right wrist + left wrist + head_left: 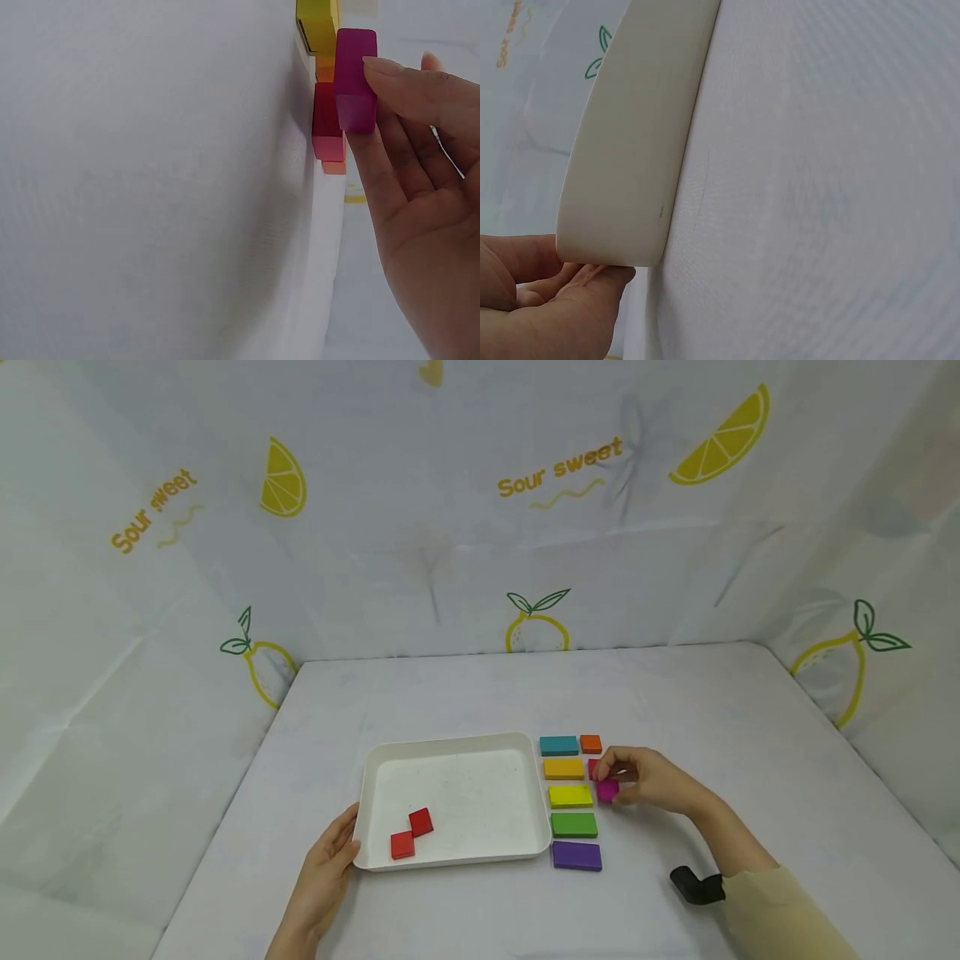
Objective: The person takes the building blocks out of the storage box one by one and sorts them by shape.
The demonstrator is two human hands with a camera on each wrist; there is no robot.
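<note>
At the left edge of a white tray, my left hand holds the rim near its front corner. In the left wrist view, fingers meet the tray's end wall. Two red square blocks lie in the tray's front left part. Right of the tray, my right hand pinches a magenta block between thumb and fingers. Close behind it is a pinkish-red block, partly hidden by the hand in the head view. An orange block lies beyond.
Beside the tray's right wall runs a column of rectangular blocks: teal, amber, yellow, green and purple. A black device sits at the right wrist. A lemon-printed white cloth hangs behind the table.
</note>
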